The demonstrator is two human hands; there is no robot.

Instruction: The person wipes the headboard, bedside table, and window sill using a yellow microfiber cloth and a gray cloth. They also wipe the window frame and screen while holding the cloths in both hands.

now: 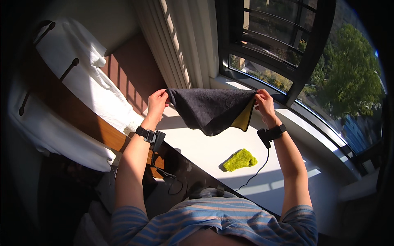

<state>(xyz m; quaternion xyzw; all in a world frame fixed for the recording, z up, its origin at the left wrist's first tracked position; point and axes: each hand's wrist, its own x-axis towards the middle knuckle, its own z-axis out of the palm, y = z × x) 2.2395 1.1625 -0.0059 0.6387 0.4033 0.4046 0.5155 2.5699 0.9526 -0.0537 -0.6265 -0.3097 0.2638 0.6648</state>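
Stretched between my two hands hangs a dark grey cloth (pixel 209 107) with a yellow-green underside showing at its lower right. My left hand (pixel 158 103) pinches its upper left corner, and my right hand (pixel 264 103) pinches the upper right one. The cloth's top edge is nearly straight, while the lower part droops to a rounded point. Below it, apart from both hands, a folded lime-green cloth (pixel 240 160) rests on a sunlit white surface (pixel 190 144).
White garments (pixel 77 67) hang over a wooden rack (pixel 107 132) with dark pegs on the left. Curtains (pixel 172 46) hang ahead beside a dark-framed window (pixel 264 58). Black straps on both wrists carry devices with cables (pixel 255 175) trailing towards my body.
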